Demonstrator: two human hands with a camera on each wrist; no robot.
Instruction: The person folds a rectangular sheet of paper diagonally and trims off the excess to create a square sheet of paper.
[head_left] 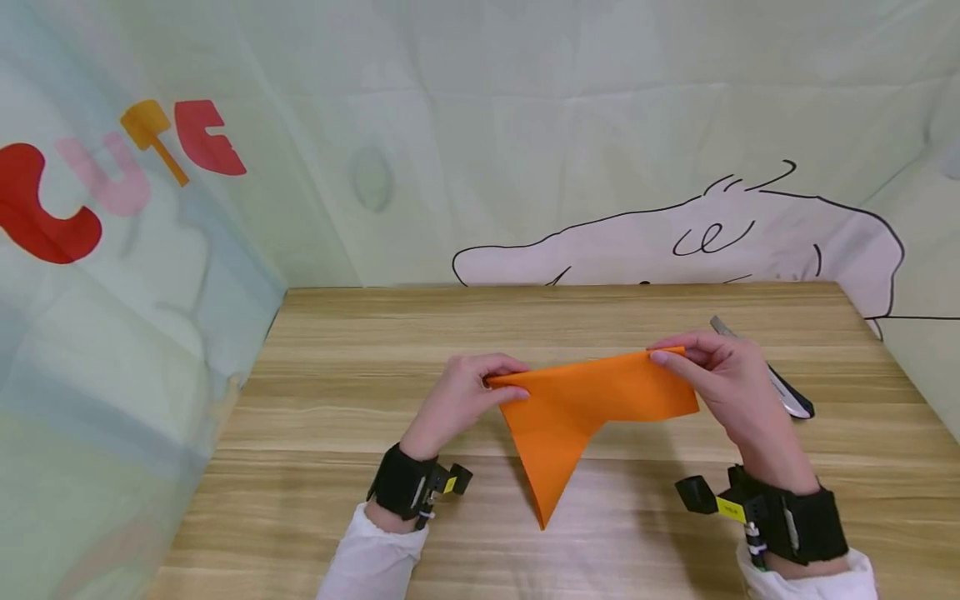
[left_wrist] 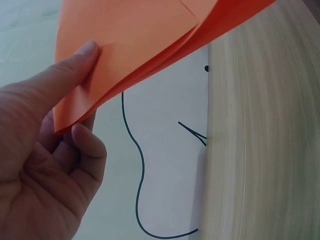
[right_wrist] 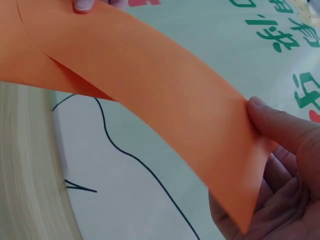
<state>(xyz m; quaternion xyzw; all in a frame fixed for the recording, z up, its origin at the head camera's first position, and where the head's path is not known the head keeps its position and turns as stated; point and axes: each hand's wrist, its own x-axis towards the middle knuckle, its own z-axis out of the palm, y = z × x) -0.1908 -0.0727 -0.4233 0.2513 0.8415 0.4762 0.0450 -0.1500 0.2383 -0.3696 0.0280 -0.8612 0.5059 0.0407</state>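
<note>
A folded sheet of orange paper [head_left: 577,408] is held up above the table between both hands. Its long folded edge runs along the top, and a pointed flap hangs down on the left side. My left hand [head_left: 468,396] pinches the left corner, thumb in front and fingers behind. At the other end, my right hand [head_left: 723,379] pinches the upper right corner between thumb and fingers. In the left wrist view, several layers of the orange paper [left_wrist: 135,45] fan apart slightly along the lower edge. The right wrist view shows the strip-like end of the paper [right_wrist: 190,105] bending toward the right hand.
A utility knife [head_left: 789,395] lies on the wooden table [head_left: 360,333], partly hidden behind the right hand. Behind the table hangs a printed cloth [head_left: 480,150] with a line-drawn figure and coloured letters. Each wrist wears a black strap with a small camera.
</note>
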